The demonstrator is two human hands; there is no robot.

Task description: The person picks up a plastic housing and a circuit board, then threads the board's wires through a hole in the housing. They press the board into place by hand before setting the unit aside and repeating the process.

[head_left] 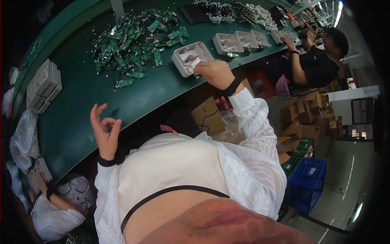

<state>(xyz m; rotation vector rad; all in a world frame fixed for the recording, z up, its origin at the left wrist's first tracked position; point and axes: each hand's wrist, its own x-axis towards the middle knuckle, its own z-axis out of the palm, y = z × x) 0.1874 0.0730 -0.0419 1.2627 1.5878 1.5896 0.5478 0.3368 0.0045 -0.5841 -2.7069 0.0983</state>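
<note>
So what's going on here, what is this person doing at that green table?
A person stands at a long green table. Their right hand rests on a white plastic housing, fingers at its near edge. Their left hand is raised and holds nothing that can be seen. A heap of small green circuit boards lies behind, and more white housings sit in a row to the right, where another worker is busy.
</note>
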